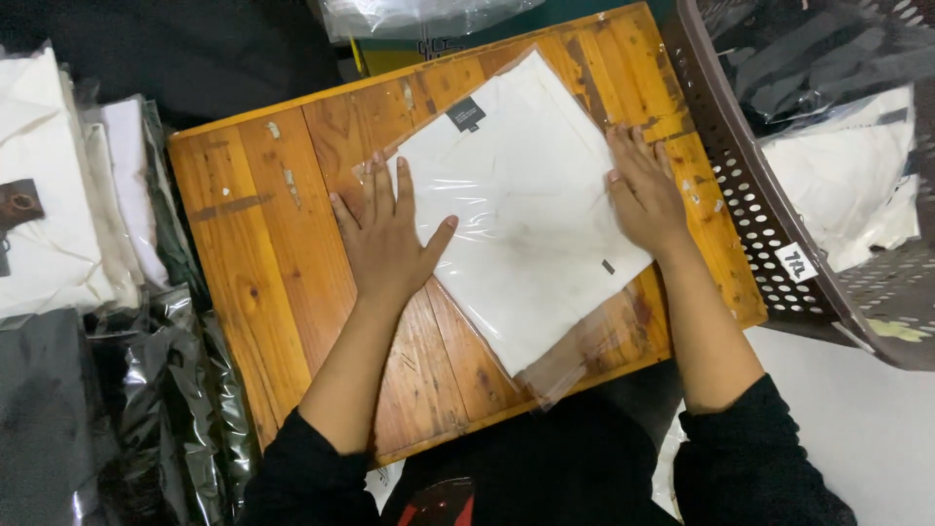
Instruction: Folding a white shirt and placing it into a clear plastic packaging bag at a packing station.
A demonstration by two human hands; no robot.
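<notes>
At frame centre, a bagged white garment (521,205) is being pressed flat on the wooden worktop (263,224); the left hand (385,239) and right hand (643,190) are lying spread, nothing pinched. Sealing the bag's loose flap seems due next.

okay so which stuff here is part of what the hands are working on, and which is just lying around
In hand: left hand and right hand, both flat on the bagged white garment, on the wooden board.

Lying about: brown basket of bagged clothes; stacked packages on the left.
</notes>
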